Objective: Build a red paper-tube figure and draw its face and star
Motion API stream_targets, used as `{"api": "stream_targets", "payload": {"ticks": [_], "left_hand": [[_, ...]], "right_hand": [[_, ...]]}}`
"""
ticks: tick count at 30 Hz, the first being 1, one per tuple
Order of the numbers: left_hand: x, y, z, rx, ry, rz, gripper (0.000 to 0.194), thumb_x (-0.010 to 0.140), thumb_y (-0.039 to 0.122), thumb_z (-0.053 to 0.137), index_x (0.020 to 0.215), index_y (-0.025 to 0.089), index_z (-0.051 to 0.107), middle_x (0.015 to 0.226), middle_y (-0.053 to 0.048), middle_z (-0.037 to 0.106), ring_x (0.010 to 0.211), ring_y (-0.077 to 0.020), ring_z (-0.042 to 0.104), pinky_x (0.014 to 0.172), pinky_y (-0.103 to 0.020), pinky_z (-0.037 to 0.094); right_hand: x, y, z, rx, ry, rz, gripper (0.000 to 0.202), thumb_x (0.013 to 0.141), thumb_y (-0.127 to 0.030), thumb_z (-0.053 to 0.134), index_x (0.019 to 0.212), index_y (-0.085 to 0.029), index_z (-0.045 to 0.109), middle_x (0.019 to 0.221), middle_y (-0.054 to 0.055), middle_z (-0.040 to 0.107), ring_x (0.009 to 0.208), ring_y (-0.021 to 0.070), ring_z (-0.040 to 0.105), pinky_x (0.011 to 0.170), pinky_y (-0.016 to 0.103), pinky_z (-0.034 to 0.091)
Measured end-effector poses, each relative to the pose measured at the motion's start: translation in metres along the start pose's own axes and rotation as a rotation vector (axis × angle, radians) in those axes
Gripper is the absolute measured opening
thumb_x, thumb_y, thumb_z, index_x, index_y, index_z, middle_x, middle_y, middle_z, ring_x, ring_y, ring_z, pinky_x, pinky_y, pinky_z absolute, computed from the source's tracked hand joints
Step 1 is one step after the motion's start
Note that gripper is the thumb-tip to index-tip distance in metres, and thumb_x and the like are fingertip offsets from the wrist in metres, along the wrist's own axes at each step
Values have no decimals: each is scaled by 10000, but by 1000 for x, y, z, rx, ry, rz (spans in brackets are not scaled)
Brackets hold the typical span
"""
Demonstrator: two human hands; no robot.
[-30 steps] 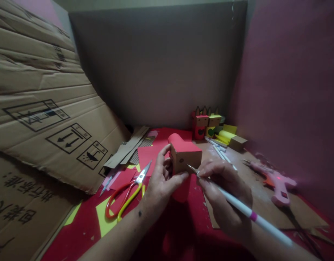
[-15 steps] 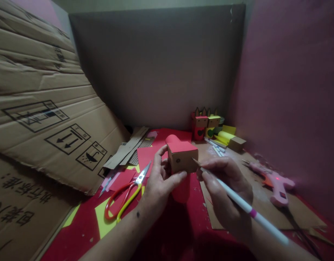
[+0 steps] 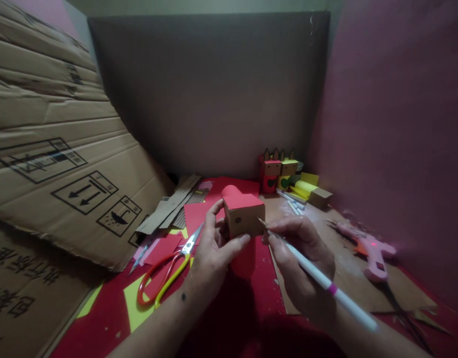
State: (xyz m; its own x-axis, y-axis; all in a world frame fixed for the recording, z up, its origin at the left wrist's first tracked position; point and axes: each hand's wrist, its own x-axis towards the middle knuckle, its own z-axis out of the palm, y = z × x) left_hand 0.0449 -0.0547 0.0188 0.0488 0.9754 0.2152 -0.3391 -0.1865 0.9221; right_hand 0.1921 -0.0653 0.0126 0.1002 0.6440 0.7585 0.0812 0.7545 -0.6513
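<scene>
My left hand (image 3: 217, 253) grips a small cardboard box (image 3: 247, 224) with a red paper top, its thumb along the lower front edge. One dark round mark shows on the left of the brown front face. Behind and below the box, red paper parts are partly hidden. In my right hand (image 3: 301, 251) is a white marker pen (image 3: 318, 276) with a purple band, held in a writing grip. Its tip is at the right side of the box's front face; whether it touches I cannot tell. Scissors (image 3: 186, 253) with red and yellow handles lie left of my left hand.
A pink glue gun (image 3: 376, 251) lies at right on a cardboard sheet (image 3: 348, 278). Red and yellow box figures (image 3: 271, 174) stand at the back, near a yellow paper roll with a cardboard box (image 3: 320, 198) and several pens. A large carton (image 3: 65, 149) leans at left beside cardboard strips (image 3: 169, 209).
The whole view has shifted slightly, so everything appears a little further left. Both hands keep their grips, and the pen tip stays at the right of the box's front face.
</scene>
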Motion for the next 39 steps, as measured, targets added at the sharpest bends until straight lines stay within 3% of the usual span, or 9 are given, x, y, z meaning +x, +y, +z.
{"api": "stream_targets", "payload": {"ticks": [16,23,39], "left_hand": [[-1,-1,1,-3,12,-3,844,751,267,808,1430,295,309,1219,-95,662,1213,-320,595,1053,-489,449],[-2,0,2,8,14,10,836,747,250,801,1435,291,327,1204,-101,678,1202,-341,604,983,-466,516],[-2,1,1,37,-16,16,805,774,268,796,1417,300,314,1221,-97,669,1204,-330,611,1069,-521,446]], "right_hand": [[3,1,-1,-32,-23,-5,93,916,-170,553,917,-255,591,633,-66,526,443,82,437,413,218,384],[3,2,0,-33,-23,-1,77,910,-180,564,907,-252,589,622,-65,521,434,85,433,396,221,382],[3,1,1,-63,-8,-15,116,906,-145,557,923,-254,591,715,-51,569,534,87,493,493,225,445]]}}
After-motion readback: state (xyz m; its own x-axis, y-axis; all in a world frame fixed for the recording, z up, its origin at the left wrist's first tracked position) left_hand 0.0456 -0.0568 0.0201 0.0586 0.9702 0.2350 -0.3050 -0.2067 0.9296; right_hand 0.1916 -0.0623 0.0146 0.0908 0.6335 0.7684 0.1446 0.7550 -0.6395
